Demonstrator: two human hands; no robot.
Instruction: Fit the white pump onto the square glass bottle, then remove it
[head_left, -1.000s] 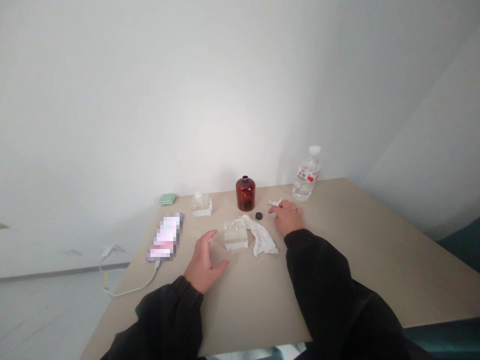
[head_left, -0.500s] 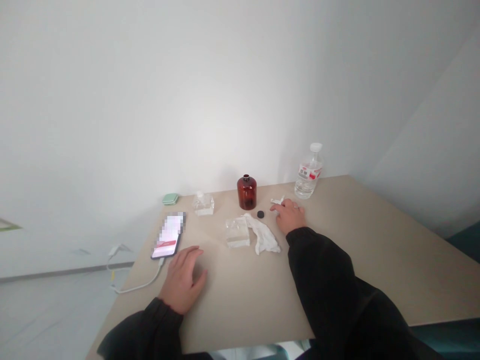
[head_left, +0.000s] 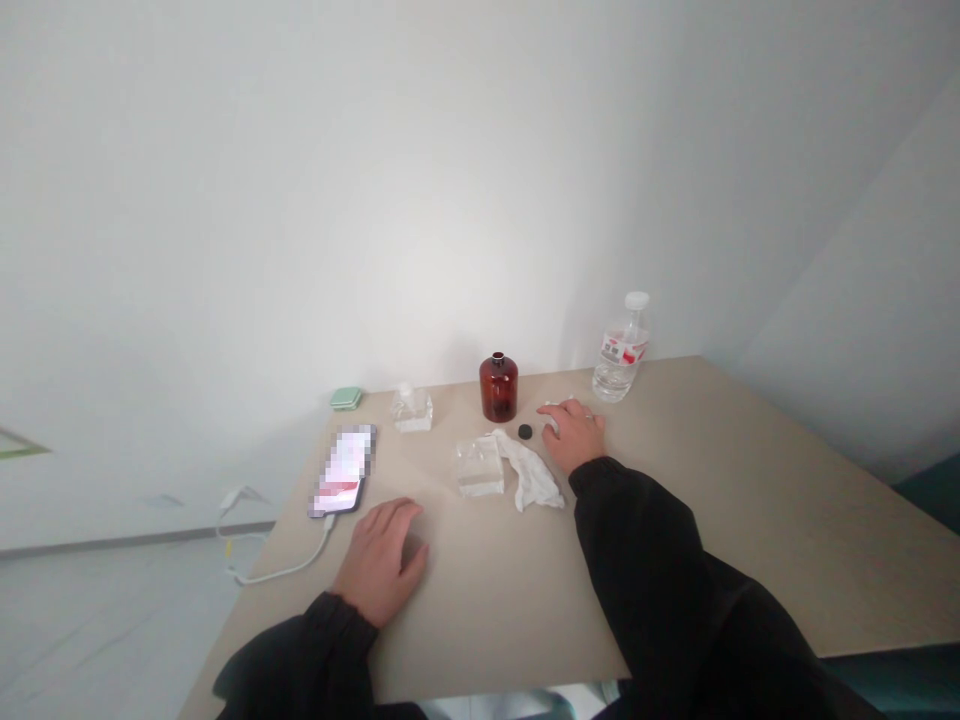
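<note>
My left hand [head_left: 384,560] rests on the table, fingers curved and spread from the thumb, with nothing in it. Farther over, my right hand [head_left: 574,435] has its fingers apart, the fingertips just right of a small black cap [head_left: 525,432]. A white object behind those fingers is mostly hidden. Left of the cap stands a brown glass bottle [head_left: 499,390] with an uncapped neck. In front of it, a clear square container [head_left: 481,468] holding liquid sits against a crumpled white tissue [head_left: 534,478]. Another clear square bottle [head_left: 412,408] with a whitish top is at the back left.
A phone [head_left: 345,470] with a white cable [head_left: 289,572] lies on the table's left side. Behind it is a small green case [head_left: 346,399]. A water bottle [head_left: 619,350] with a white cap stands at the back right, near the wall [head_left: 465,180].
My left hand has shifted slightly right. My right hand has moved a little left toward the black cap, covering more of the white object. The view has tilted slightly.
</note>
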